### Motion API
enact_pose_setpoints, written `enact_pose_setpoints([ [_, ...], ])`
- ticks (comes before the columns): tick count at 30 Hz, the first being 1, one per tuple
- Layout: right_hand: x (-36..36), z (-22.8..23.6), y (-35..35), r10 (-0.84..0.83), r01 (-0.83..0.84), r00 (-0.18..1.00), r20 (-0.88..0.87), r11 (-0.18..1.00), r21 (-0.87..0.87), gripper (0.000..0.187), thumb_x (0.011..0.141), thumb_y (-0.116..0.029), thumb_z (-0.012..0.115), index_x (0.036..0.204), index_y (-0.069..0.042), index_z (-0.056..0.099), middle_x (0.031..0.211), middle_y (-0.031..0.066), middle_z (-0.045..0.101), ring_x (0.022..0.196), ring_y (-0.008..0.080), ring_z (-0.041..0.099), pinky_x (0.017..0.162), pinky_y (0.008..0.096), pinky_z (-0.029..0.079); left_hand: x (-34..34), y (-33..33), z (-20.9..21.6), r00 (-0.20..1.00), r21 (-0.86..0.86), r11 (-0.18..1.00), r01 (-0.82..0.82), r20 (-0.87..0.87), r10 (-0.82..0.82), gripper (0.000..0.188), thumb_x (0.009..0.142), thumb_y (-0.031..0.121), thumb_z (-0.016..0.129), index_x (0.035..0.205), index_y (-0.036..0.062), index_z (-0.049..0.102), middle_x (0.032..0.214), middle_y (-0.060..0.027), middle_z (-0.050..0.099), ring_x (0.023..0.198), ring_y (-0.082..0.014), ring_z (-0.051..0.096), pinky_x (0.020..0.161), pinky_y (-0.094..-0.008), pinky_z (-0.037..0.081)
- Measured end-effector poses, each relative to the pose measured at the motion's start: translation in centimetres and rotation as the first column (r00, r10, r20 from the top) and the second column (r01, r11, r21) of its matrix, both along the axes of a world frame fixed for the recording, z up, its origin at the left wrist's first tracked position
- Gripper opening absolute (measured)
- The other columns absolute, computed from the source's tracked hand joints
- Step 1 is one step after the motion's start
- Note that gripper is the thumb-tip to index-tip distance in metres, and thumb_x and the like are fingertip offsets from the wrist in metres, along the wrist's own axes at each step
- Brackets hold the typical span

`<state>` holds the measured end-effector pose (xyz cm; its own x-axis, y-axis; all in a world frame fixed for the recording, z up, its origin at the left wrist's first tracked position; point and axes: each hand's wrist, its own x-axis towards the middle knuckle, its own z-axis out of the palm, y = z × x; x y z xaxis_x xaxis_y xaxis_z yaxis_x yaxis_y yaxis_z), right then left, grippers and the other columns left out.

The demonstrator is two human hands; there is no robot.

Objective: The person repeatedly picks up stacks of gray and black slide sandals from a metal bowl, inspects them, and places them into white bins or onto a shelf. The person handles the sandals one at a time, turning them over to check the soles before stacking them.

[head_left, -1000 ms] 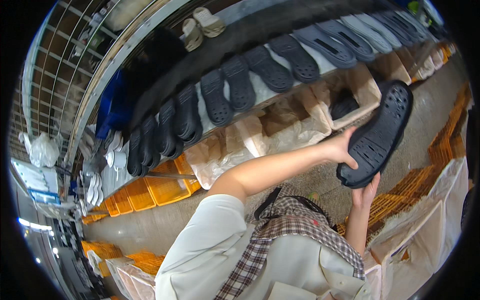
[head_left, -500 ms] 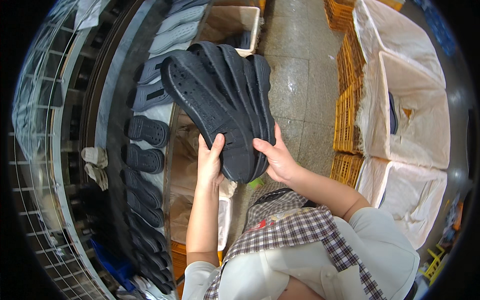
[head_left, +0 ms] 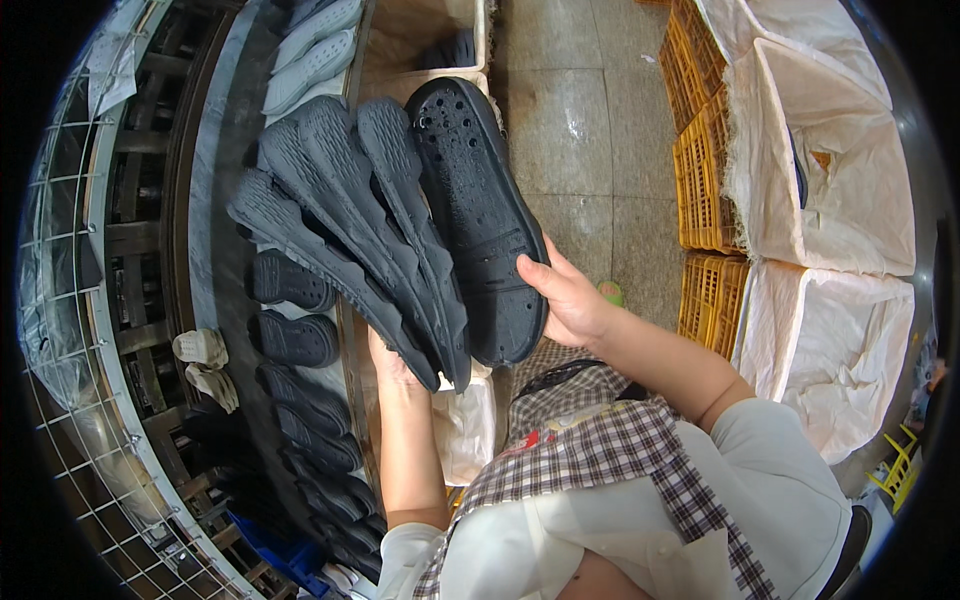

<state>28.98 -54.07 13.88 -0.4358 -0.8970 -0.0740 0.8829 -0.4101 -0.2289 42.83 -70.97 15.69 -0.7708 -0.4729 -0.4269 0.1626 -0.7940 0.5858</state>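
Observation:
A fan of several black shoe soles (head_left: 345, 205) rests in my left hand (head_left: 390, 362), their patterned undersides and edges turned up. My left fingers are mostly hidden beneath them. With my right hand (head_left: 572, 300) I grip another black sole (head_left: 478, 200) by its heel side, thumb on top. This one shows its inner face, with small holes near the toe and drops of water on it. It lies close beside the fan, overlapping it toward the heel.
More dark soles (head_left: 298, 338) line the ledge on the left, with pale grey ones (head_left: 312, 70) farther up. Pale gloves (head_left: 200, 348) lie left of them. A lined bin (head_left: 405, 50) stands ahead. Yellow crates (head_left: 708, 175) and cloth-lined bins (head_left: 835, 345) flank the wet tiled floor (head_left: 570, 135).
The stacked soles have been parted: most now fan out to the left, turned over, in my left hand. One sole has come apart to the right in my right hand.

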Motion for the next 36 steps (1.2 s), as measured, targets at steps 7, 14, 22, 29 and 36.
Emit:
enact_pose_setpoints([
  [7,0.6,-0.2,-0.3,-0.001,0.002,1.000,0.012,1.000,-0.019,0.069,0.092,-0.022,0.053,0.144,-0.012,0.008,0.137,0.0125,0.034,0.124,0.0230,0.040,0.101,0.0406,0.039,1.2,-0.3,-0.9,0.999,-0.008,0.999,-0.054,-0.006,0.054,0.046,0.083,0.018,0.062,0.123,0.0009,0.049,0.118,-0.0154,0.057,0.104,-0.0314,0.057,0.090,-0.0448,0.048],
  [14,1.4,-0.4,-0.5,-0.076,0.088,0.983,-0.170,0.994,0.064,0.071,0.091,-0.026,0.054,0.143,-0.007,0.010,0.140,0.0100,0.031,0.130,0.0202,0.030,0.108,0.0367,0.025,1.7,-0.7,-0.9,0.999,-0.211,0.977,-0.044,0.003,0.046,0.053,0.081,0.026,0.068,0.124,0.0010,0.048,0.119,-0.0108,0.057,0.106,-0.0256,0.057,0.093,-0.0403,0.047],
  [22,0.5,-1.3,0.0,-0.032,0.038,0.994,-0.104,0.998,0.052,0.076,0.087,-0.024,0.062,0.141,-0.006,0.013,0.137,0.0126,0.034,0.127,0.0224,0.035,0.105,0.0387,0.031,1.8,-0.5,-1.5,0.998,0.014,0.998,-0.056,-0.016,0.057,0.046,0.083,0.022,0.064,0.122,0.0016,0.051,0.116,-0.0125,0.059,0.102,-0.0264,0.059,0.086,-0.0405,0.051],
  [29,0.3,-1.0,-0.2,-0.045,0.059,0.985,-0.166,0.995,0.079,0.080,0.083,-0.014,0.065,0.142,-0.006,0.011,0.136,0.0140,0.036,0.124,0.0228,0.040,0.102,0.0386,0.037,1.4,0.0,-0.7,1.000,-0.023,1.000,-0.001,-0.031,0.000,0.042,0.084,0.025,0.062,0.119,0.0031,0.054,0.109,-0.0126,0.062,0.097,-0.0274,0.061,0.083,-0.0417,0.052],
  [36,0.9,-0.7,-0.3,-0.047,0.089,0.973,-0.228,0.980,0.179,0.070,0.080,0.000,0.063,0.137,-0.005,0.022,0.129,0.0106,0.042,0.118,0.0196,0.044,0.100,0.0362,0.038,1.5,0.4,-0.1,0.998,-0.171,0.983,-0.063,-0.005,0.063,0.054,0.085,0.031,0.062,0.127,0.0019,0.043,0.120,-0.0146,0.055,0.106,-0.0293,0.056,0.089,-0.0429,0.049],
])
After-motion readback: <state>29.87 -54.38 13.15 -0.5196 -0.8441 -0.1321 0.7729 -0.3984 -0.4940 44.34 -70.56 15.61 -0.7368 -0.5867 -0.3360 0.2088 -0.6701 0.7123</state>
